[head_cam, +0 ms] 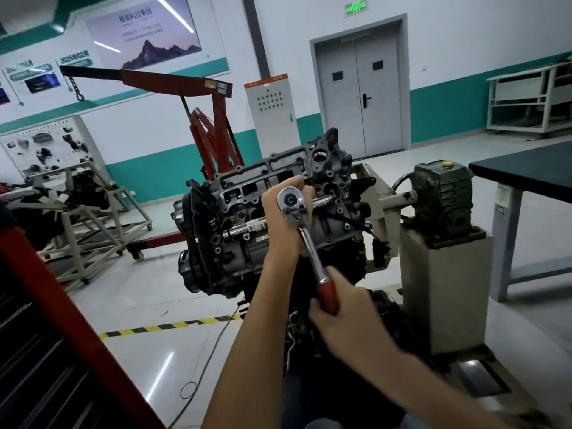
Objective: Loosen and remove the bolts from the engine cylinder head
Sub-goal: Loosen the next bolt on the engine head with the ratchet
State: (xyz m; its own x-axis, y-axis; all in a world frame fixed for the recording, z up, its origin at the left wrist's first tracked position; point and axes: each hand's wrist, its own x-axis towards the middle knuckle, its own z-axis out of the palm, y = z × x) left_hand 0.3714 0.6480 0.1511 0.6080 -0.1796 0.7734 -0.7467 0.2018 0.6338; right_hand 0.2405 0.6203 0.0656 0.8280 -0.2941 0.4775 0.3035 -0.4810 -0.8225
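engine (235, 212) centre; ratchet (308, 243) before engine; hoist (220, 125) behind-left; gearbox (443, 199) right; table (526, 168) right of gearbox

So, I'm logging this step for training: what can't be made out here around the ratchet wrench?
In the head view:
The bolt and socket: hidden behind the left hand and the head of the ratchet wrench.
The right hand on the red handle: motion-blurred, finger placement unclear.
The wall poster text: too small.

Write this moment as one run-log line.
left hand grips ratchet wrench at its head | right hand grips red handle | wrench on cylinder head
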